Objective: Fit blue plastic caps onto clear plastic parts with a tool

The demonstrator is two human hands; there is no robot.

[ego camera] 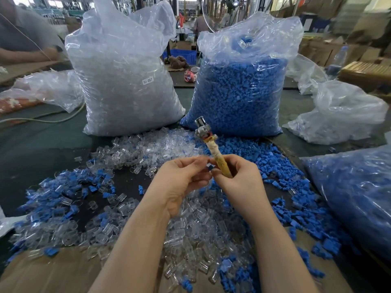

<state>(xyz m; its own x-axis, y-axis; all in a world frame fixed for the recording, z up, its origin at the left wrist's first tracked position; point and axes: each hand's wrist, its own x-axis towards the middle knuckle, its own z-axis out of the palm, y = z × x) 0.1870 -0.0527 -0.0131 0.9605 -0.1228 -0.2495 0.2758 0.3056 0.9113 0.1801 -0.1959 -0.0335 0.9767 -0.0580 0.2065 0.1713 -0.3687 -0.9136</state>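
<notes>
At the centre of my view, a small blue cap (210, 167) sits pinched between the fingertips of both my hands, mostly hidden by them, so I cannot tell whether a clear part is already joined to it. My right hand (237, 176) curls around the yellowed handle of a tool (213, 149), whose metal head points up toward 12 o'clock; the handle's lower end is hidden in my palm. My left hand (182, 176) has its fingers curled in, thumb and forefinger meeting at the cap; something clear may be in that pinch, but it is blurred. Below and around my hands lies a heap of loose clear parts (190, 225), with loose blue caps (283, 187) spreading toward 3 o'clock and mixed pieces toward 9 o'clock. At 11 o'clock stands a tall bag of clear parts (127, 81); at 1 o'clock, a bag of blue caps (239, 92). Another blue-filled bag (355, 197) is cut off at 4 o'clock. Cardboard (50, 271) shows at 7 o'clock. The background is blurred.
</notes>
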